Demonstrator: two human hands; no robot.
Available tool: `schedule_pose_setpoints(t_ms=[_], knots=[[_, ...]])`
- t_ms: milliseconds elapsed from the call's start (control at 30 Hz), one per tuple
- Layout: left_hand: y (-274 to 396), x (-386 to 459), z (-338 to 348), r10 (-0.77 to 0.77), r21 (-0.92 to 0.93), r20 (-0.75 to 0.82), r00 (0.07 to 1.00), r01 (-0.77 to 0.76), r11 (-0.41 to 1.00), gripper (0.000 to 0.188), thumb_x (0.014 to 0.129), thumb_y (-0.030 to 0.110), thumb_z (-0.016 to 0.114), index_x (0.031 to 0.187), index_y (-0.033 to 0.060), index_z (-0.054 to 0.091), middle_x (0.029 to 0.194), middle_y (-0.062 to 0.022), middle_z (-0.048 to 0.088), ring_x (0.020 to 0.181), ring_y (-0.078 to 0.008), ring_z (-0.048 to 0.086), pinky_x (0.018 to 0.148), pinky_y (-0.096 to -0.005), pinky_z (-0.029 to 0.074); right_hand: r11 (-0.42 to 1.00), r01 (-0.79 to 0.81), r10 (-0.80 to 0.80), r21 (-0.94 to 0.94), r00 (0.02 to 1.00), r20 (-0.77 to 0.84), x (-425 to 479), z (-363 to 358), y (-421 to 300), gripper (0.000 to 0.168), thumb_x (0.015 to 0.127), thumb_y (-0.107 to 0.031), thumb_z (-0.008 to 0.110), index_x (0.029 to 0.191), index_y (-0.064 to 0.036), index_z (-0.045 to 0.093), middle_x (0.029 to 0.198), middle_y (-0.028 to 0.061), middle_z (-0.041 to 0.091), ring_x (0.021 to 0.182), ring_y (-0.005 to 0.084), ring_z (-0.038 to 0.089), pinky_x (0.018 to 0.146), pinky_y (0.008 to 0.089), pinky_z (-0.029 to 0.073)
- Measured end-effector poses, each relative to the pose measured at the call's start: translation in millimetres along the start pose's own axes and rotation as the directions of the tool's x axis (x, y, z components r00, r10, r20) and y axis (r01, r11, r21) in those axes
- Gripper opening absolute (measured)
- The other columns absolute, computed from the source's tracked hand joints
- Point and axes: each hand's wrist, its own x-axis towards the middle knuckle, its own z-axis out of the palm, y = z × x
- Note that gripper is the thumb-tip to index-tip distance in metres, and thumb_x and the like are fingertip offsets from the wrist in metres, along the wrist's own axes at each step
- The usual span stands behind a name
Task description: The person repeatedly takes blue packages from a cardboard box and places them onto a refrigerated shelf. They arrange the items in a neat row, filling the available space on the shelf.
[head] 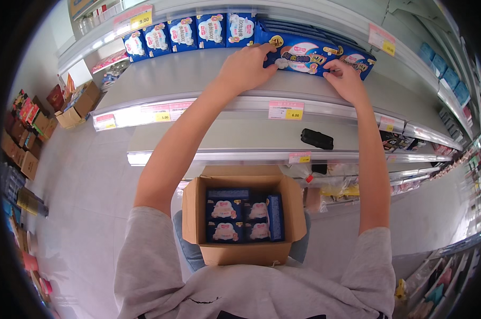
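Both my hands reach to the upper metal shelf (145,79). My left hand (250,65) touches the left end of a long blue package (300,58), with fingertips on its top edge and thumb at its front. My right hand (344,79) is at the right part of the same package, thumb and forefinger bent close to its front; whether it grips is unclear. Similar blue packages stand in rows behind it. Left of them is a line of upright blue packs (210,31). An open cardboard box (244,255) with several blue packs (225,209) inside rests on my lap.
Price tags (286,110) line the shelf edges. On the shelf below lies a black object (317,138). Bagged goods (340,191) hang or lie lower down. At the left, cardboard boxes (79,105) stand on the floor. More shelving with goods (440,275) is at the lower right.
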Motion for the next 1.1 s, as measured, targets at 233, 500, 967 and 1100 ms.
schedule_pose_setpoints(t_ms=[233, 500, 967, 1100], knots=[[-3, 3, -10, 0.131, -0.059, -0.129, 0.983, -0.14, 0.988, 0.031, 0.087, 0.019, 0.067, 0.116, 0.0084, 0.068, 0.097, -0.0104, 0.073, 0.082, -0.0281, 0.07, 0.075, -0.0383, 0.055, 0.995, 0.091, -0.092, 0.033, 0.996, 0.017, 13, 6, 11, 0.024, 0.086, -0.021, 0.071, 0.105, -0.007, 0.071, 0.1, 0.01, 0.073, 0.09, 0.0238, 0.069, 0.081, 0.0358, 0.054], [39, -101, -20, 0.536, -0.044, -0.226, 0.814, -0.558, 0.829, 0.015, 0.085, 0.002, 0.064, 0.099, 0.0049, 0.07, 0.086, -0.0089, 0.069, 0.078, -0.0266, 0.068, 0.07, -0.035, 0.055, 0.924, 0.371, -0.364, -0.091, 0.785, -0.501, -77, 0, -56, 0.016, 0.089, -0.009, 0.065, 0.104, -0.008, 0.069, 0.102, 0.0105, 0.071, 0.09, 0.0254, 0.069, 0.082, 0.0346, 0.053], [39, -408, 81, -0.106, -0.336, 0.397, 0.912, 0.251, 0.908, 0.011, 0.083, 0.005, 0.068, 0.094, 0.0049, 0.071, 0.083, -0.0091, 0.07, 0.078, -0.0272, 0.069, 0.07, -0.0381, 0.055, 0.988, -0.135, 0.073, 0.068, 0.817, 0.572, -324, 196, -60, 0.048, 0.086, -0.018, 0.07, 0.131, -0.01, 0.058, 0.138, 0.0189, 0.056, 0.132, 0.0367, 0.05, 0.107, 0.0427, 0.044], [45, -400, 79, 0.012, -0.303, 0.42, 0.907, 0.127, 0.944, 0.011, 0.082, 0.006, 0.068, 0.092, 0.0063, 0.07, 0.082, -0.0088, 0.07, 0.078, -0.0279, 0.068, 0.071, -0.0391, 0.054, 0.974, -0.014, 0.15, -0.225, 0.784, 0.602, -333, 234, -43, 0.057, 0.079, -0.026, 0.074, 0.131, -0.008, 0.058, 0.126, 0.0212, 0.06, 0.125, 0.0392, 0.054, 0.102, 0.0499, 0.045]])
